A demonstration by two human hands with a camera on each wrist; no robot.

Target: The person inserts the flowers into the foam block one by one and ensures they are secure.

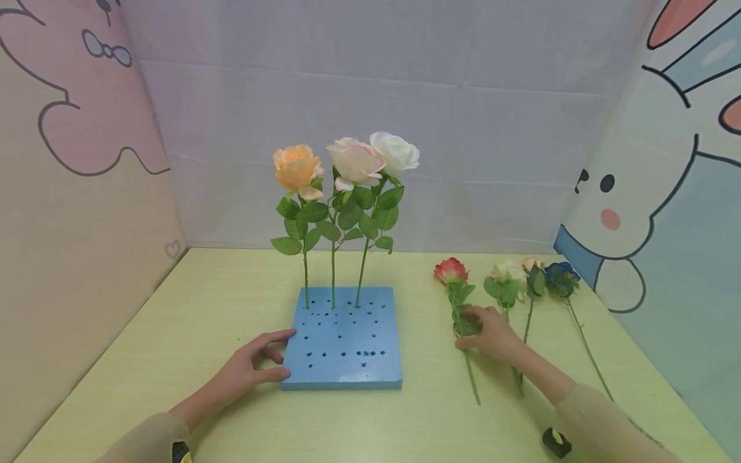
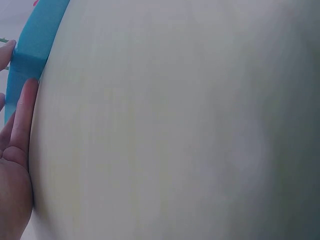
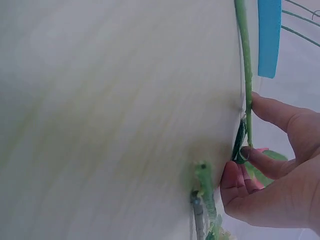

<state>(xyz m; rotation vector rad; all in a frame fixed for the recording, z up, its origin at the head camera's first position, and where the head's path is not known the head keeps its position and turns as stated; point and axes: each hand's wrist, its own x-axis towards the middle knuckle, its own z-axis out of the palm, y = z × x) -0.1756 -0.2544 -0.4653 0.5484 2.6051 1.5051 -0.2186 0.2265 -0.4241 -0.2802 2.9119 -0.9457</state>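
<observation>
A blue foam block (image 1: 347, 334) dotted with holes lies flat on the table. My left hand (image 1: 255, 361) rests at its left side, forefinger and thumb extended against the edge. Three artificial roses stand in the block's back row: an orange rose (image 1: 297, 168), a pale pink rose (image 1: 356, 161) and a white rose (image 1: 396, 153). To the right, a red rose (image 1: 451, 271) lies on the table. My right hand (image 1: 493, 334) holds it by the leafy part of the stem; in the right wrist view the thumb touches the green stem (image 3: 246, 60).
Right of my right hand lie a cream rose (image 1: 509, 273), a peach rose (image 1: 531, 263) and a dark blue rose (image 1: 561, 272), stems toward me; my right forearm crosses over some of them. A small black-and-yellow object (image 1: 557, 442) is beside the right sleeve. Printed cloth walls surround the table.
</observation>
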